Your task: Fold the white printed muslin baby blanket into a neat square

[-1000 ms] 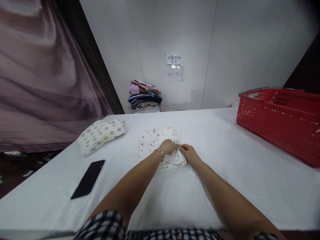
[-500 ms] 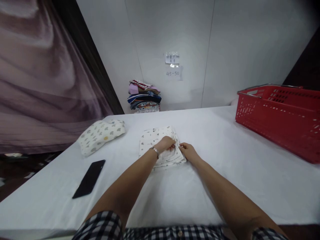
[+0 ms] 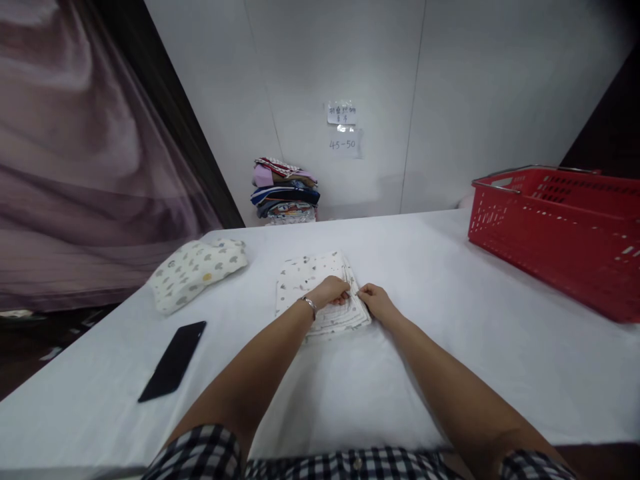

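A folded white cloth (image 3: 300, 279) with small grey prints lies flat in the middle of the table, its layers showing along the right and near edges. My left hand (image 3: 331, 291), with a bracelet at the wrist, is over the cloth's right part, its fingers closed in a pinch on the layered edge. Just beside it, my right hand (image 3: 376, 301) pinches the same right edge between thumb and fingertips. The fingertips of both hands are close together.
On the white table (image 3: 430, 267), a crumpled patterned cloth (image 3: 197, 270) and a black phone (image 3: 174, 360) lie to the left. A stack of folded fabrics (image 3: 286, 190) is at the back by the wall. A red basket (image 3: 555, 237) stands at the right.
The view has shifted slightly. Both hands stay at the cloth's right edge, with only a slight movement of the left fingers.
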`<state>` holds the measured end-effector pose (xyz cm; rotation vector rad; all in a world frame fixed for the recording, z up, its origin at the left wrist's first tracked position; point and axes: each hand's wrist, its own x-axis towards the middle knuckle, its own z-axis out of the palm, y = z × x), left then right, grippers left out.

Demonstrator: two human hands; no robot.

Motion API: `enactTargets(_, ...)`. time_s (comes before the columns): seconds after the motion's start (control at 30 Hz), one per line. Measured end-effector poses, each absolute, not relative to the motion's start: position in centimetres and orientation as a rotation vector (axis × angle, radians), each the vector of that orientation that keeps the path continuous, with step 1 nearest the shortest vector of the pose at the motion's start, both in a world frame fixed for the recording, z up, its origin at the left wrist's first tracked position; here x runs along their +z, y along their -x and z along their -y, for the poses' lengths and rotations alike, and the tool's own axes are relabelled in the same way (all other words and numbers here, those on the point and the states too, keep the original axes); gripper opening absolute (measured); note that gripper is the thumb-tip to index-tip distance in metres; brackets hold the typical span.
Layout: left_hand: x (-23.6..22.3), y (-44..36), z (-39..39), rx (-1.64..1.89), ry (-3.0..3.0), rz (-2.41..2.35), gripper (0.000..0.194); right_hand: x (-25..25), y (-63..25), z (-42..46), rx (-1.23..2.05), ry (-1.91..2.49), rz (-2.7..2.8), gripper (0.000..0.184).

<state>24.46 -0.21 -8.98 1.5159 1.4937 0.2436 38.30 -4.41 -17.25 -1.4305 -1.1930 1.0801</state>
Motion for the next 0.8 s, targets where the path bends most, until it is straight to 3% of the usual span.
enactTargets(0.17, -8.7, -24.7, 0.2, 0.209, -1.471, -1.570, 0.015, -17.0, -38.2, 4.5, 1.128, 1.419, 1.154, 0.014)
enactTargets(0.43, -9.0, -25.6, -0.1, 0.135, -1.503, -1.608, 0.031, -16.5, -38.1, 4.8, 1.232, 1.392, 1.114, 0.013)
enactTargets(0.8, -8.1, -25.0, 0.1, 0.063, -1.446, -1.558, 0.025, -15.8, -38.1, 5.1, 1.257, 1.428, 1.068, 0.010)
